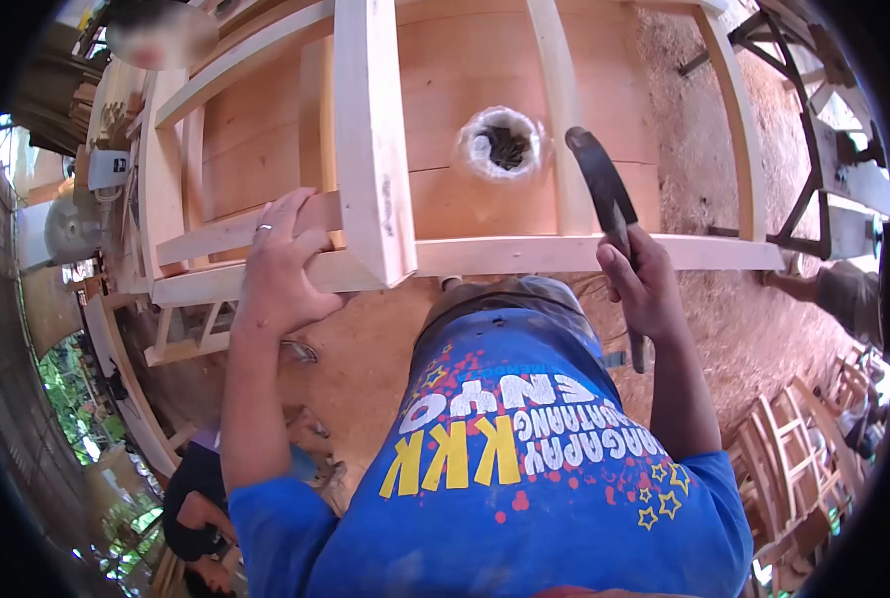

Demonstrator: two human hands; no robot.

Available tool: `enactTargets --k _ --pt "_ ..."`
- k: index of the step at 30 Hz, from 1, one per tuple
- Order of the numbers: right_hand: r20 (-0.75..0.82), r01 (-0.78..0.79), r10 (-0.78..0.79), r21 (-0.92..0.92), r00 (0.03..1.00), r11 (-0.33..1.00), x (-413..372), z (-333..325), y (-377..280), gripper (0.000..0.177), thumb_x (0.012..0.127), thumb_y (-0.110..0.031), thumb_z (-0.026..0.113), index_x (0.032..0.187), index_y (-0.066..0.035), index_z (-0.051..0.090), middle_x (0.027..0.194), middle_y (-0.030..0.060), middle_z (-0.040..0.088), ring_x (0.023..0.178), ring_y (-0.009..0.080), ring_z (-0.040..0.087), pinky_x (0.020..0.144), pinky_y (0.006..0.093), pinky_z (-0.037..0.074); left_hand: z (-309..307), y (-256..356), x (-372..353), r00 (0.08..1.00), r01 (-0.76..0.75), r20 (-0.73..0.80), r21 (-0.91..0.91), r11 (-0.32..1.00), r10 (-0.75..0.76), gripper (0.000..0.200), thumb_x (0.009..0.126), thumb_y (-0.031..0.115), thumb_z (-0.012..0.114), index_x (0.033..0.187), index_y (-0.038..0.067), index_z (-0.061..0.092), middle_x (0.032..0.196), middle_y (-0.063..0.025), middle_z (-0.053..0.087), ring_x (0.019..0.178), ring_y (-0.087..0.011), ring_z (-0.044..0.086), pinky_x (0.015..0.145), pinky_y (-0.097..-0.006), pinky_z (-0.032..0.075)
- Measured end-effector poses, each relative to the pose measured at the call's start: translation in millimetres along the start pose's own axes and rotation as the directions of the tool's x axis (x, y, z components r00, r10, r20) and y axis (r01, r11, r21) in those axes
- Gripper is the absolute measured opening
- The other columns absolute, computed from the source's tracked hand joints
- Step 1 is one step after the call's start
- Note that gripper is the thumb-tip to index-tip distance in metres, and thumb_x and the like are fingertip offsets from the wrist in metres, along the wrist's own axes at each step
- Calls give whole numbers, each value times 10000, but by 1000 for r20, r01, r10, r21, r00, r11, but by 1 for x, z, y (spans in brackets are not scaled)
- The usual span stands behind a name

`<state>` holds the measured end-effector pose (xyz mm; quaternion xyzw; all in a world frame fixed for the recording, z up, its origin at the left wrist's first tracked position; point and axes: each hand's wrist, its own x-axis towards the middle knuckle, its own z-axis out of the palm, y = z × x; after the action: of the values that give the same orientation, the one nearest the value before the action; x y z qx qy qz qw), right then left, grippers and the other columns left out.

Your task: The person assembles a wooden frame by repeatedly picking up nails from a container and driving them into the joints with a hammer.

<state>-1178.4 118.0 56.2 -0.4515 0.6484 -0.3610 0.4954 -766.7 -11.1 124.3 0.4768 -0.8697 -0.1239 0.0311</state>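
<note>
An unfinished pale wooden frame (370,149) of rails and posts lies across a brown plywood board (465,70) in front of me. My left hand (281,264) presses flat on the frame's near rail, beside a thick upright post; a ring shows on one finger. My right hand (644,284) is closed around the handle of a dark hammer (599,184), whose curved head points up and away over the frame's near rail. A round hole (503,145) with frayed white edges sits in the plywood just left of the hammer head.
Sawdust covers the ground (724,299) on the right. A dark metal stand (814,130) rises at the far right, and another person's arm (834,294) reaches in there. Wooden chair frames (794,448) are stacked at lower right. Another person (196,508) crouches at lower left.
</note>
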Motion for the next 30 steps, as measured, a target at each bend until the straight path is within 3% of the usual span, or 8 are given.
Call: enactTargets --k 4,11,15,17,20,26,29,30 --pt "70 -52 39 188 997 981 25 -26 5 346 1116 -366 615 971 -58 557 692 -34 510 576 59 492 514 249 413 1 5 -1 998 50 -23 -38 998 -51 452 506 241 964 860 59 748 1541 -233 546 1443 -456 501 1219 -520 412" --pt "89 -108 93 188 992 976 39 -44 35 360 1120 -378 601 1023 -31 606 683 -11 546 574 78 552 517 258 442 3 1 -2 998 68 -7 -30 997 -68 441 489 227 923 850 53 738 1532 -212 550 1429 -446 510 1175 -489 443" --pt "78 -63 50 168 996 984 41 -41 38 350 1096 -369 648 1035 -24 626 690 -16 556 569 80 559 515 266 454 0 5 -1 997 74 -9 -39 996 -75 416 494 205 900 840 52 725 1519 -208 553 1424 -438 507 1169 -475 443" --pt "45 -46 41 111 998 993 40 -39 38 281 1072 -302 675 1015 -30 633 701 -21 564 569 73 560 522 255 459 -2 4 1 999 55 0 -20 998 -55 425 489 219 900 837 53 722 1499 -217 559 1410 -447 507 1172 -490 437" --pt "-23 -73 76 104 997 992 39 -33 33 208 1056 -235 670 1011 -36 631 700 -30 556 566 73 557 523 250 461 -1 -3 2 1000 -6 30 39 999 5 456 500 250 902 876 62 725 1474 -242 552 1388 -460 507 1172 -534 427" --pt "-302 45 7 164 953 985 36 -18 50 260 1091 -298 634 1005 -53 616 697 -14 551 552 86 546 507 265 458 -16 -39 8 942 -283 214 86 955 260 531 581 325 919 1000 78 707 1501 -275 487 1372 -482 502 1171 -597 398" --pt "-556 109 20 198 831 974 13 25 45 318 1122 -349 591 1018 -50 614 719 -4 559 571 91 559 521 261 461 -13 -64 11 889 -415 202 -18 909 410 591 612 353 923 1084 87 687 1518 -270 467 1367 -494 502 1172 -597 378" --pt "-631 200 7 258 776 945 -4 53 37 365 1131 -409 567 1078 -50 597 768 7 578 609 97 575 550 266 479 -8 -71 12 871 -450 187 -69 890 455 621 619 362 924 1121 92 679 1522 -266 462 1364 -499 503 1172 -597 369"
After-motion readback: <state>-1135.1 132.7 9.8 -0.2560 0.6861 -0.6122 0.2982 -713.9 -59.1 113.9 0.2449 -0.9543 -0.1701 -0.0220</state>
